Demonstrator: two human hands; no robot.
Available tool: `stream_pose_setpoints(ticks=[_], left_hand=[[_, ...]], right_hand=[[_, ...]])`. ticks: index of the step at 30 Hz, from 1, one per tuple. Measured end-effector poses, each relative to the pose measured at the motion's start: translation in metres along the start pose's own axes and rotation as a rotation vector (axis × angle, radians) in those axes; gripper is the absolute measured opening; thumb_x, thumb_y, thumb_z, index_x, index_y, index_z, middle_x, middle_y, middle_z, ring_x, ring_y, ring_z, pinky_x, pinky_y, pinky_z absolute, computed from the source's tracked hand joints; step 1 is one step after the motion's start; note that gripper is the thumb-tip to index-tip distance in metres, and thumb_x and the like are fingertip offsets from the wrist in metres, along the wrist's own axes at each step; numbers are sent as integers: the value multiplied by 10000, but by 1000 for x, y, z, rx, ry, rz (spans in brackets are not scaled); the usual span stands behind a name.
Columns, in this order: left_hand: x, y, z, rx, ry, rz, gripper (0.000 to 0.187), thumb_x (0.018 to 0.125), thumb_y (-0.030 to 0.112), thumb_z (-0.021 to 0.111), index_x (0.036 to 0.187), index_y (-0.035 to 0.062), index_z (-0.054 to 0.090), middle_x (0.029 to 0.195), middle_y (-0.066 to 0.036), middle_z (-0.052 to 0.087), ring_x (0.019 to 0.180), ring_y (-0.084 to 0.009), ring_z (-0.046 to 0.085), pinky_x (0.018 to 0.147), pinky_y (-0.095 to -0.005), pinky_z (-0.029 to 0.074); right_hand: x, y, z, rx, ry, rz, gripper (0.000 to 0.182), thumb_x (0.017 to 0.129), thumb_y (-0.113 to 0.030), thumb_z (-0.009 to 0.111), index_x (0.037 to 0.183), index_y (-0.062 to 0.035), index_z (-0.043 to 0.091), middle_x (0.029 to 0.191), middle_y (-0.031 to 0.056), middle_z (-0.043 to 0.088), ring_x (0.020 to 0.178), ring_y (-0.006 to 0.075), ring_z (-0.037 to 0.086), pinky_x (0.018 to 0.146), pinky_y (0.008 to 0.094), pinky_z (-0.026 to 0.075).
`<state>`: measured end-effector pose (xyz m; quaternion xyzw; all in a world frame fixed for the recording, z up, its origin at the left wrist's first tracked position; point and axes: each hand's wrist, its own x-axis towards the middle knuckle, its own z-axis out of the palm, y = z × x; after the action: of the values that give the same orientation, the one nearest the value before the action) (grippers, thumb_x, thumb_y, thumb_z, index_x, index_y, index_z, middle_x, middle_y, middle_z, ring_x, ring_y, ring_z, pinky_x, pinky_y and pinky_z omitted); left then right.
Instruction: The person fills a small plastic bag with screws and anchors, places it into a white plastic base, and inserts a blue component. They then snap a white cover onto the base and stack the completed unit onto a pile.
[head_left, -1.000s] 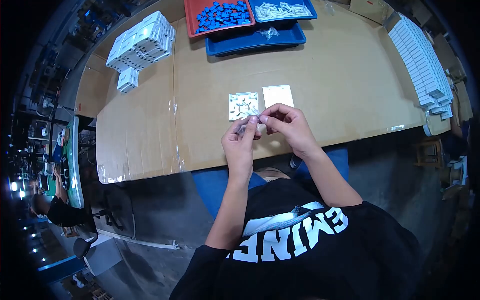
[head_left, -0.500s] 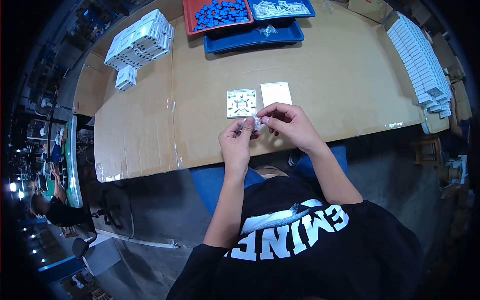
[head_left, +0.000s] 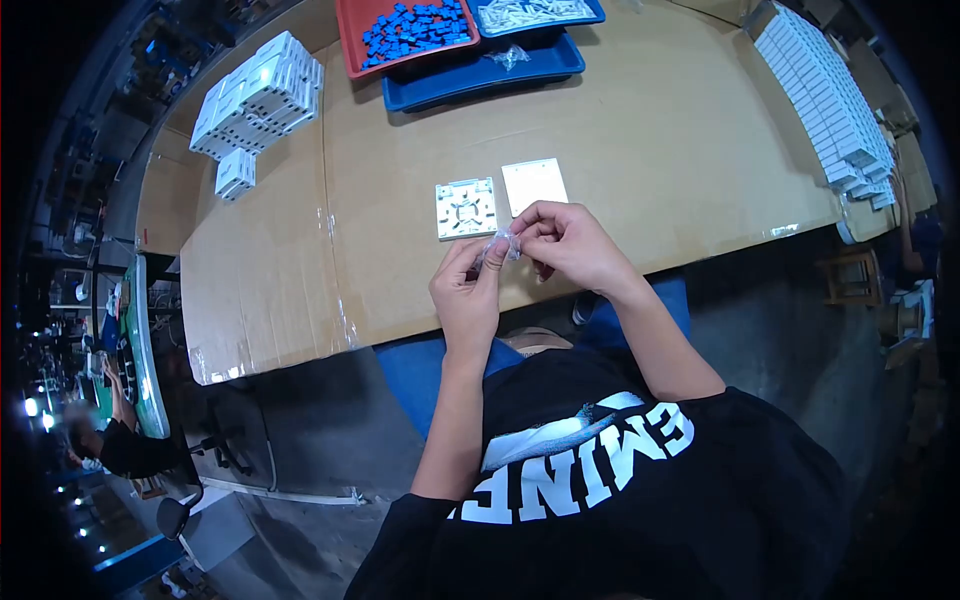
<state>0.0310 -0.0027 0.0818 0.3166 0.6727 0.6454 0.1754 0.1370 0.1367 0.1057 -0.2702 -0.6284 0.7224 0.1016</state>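
Observation:
Between my hands is a small clear plastic bag (head_left: 508, 243), crumpled; its contents are too small to make out. My left hand (head_left: 467, 280) is closed, pinching the bag between thumb and fingers. From the other side my right hand (head_left: 565, 245) also pinches it, fingers curled. Just beyond my hands lies a square white plastic box base (head_left: 466, 209) with a round moulded pattern inside. To its right, partly behind my right fingers, is a flat white cover plate (head_left: 534, 184).
A red tray (head_left: 352, 40) of blue parts and a blue tray (head_left: 600, 14) of white pieces stand at the back, over another blue tray (head_left: 400, 100). White boxes (head_left: 262, 90) are stacked left, white plates (head_left: 825, 100) right. Another person (head_left: 125, 445) sits far left.
The whole view has shifted slightly, with the table items appearing a little further left. Both hands keep their pinch on the plastic bag, and my right fingers have moved slightly.

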Motion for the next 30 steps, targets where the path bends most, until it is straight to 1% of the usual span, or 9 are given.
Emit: stream_pose_setpoints(ticks=[9, 12, 16, 19, 21, 22, 24, 27, 30], left_hand=[[2, -6, -9, -163, -93, -281, 215, 953, 196, 757, 1019, -9, 757, 702, 19, 613, 601, -31, 465, 541, -211, 357], [4, -8, -17, 29, -149, -236, 239, 965, 233, 745, 1033, 4, 750, 785, 11, 681, 639, -26, 522, 566, -205, 424], [9, -7, -22, 67, -54, -191, 202, 945, 186, 761, 994, -9, 740, 739, 1, 631, 602, -46, 496, 536, -231, 394], [15, 1, -28, 293, 50, -24, 253, 892, 192, 798, 1068, 27, 723, 904, -43, 677, 736, -117, 581, 632, -260, 458], [15, 22, -29, 473, 105, 379, 412, 814, 248, 840, 1160, 78, 696, 1076, -67, 670, 958, -198, 613, 843, -344, 470], [14, 34, -27, 474, 102, 375, 412, 814, 248, 840, 1160, 78, 696, 1076, -67, 670, 958, -198, 613, 843, -344, 470], [12, 49, -19, 703, -129, 474, 497, 776, 293, 861, 1194, 85, 691, 1161, -73, 689, 1128, -245, 597, 973, -397, 416], [10, 32, -17, 760, -259, 397, 511, 764, 316, 865, 1197, 98, 703, 1147, -62, 707, 1116, -223, 626, 999, -410, 401], [7, 20, -16, 648, -240, 339, 481, 756, 299, 870, 1174, 110, 726, 1094, -51, 724, 1048, -207, 650, 1005, -391, 393]], right_hand=[[3, 9, -22, 71, -79, 40, 118, 935, -42, 699, 1024, 35, 695, 797, 39, 703, 600, 58, 606, 537, 208, 478], [3, 11, -24, 108, -109, 33, 114, 933, -31, 714, 1021, 41, 701, 789, 48, 704, 585, 58, 595, 528, 203, 459], [3, 11, -23, 168, -91, 57, 119, 935, -21, 713, 1027, 52, 697, 790, 56, 705, 576, 54, 580, 513, 201, 441], [2, 8, -23, 159, -91, 55, 138, 925, -21, 714, 1040, 53, 697, 811, 57, 710, 592, 53, 585, 513, 207, 460], [0, 4, -20, 109, -83, 45, 128, 923, -19, 713, 1028, 52, 691, 806, 56, 708, 595, 51, 584, 509, 206, 456], [-1, 3, -18, 57, -83, 34, 120, 921, -18, 712, 1015, 51, 685, 802, 55, 707, 598, 48, 583, 506, 206, 452], [-2, 2, -14, 50, -76, 15, 109, 919, -26, 719, 1000, 36, 680, 784, 40, 704, 595, 42, 578, 495, 201, 432], [-2, 1, -11, 12, -65, -10, 93, 917, -37, 725, 971, 15, 668, 757, 17, 697, 589, 33, 569, 482, 195, 404], [-5, 2, -13, -31, -45, -25, 81, 919, -42, 720, 950, 3, 660, 733, 2, 685, 581, 24, 556, 484, 194, 391]])
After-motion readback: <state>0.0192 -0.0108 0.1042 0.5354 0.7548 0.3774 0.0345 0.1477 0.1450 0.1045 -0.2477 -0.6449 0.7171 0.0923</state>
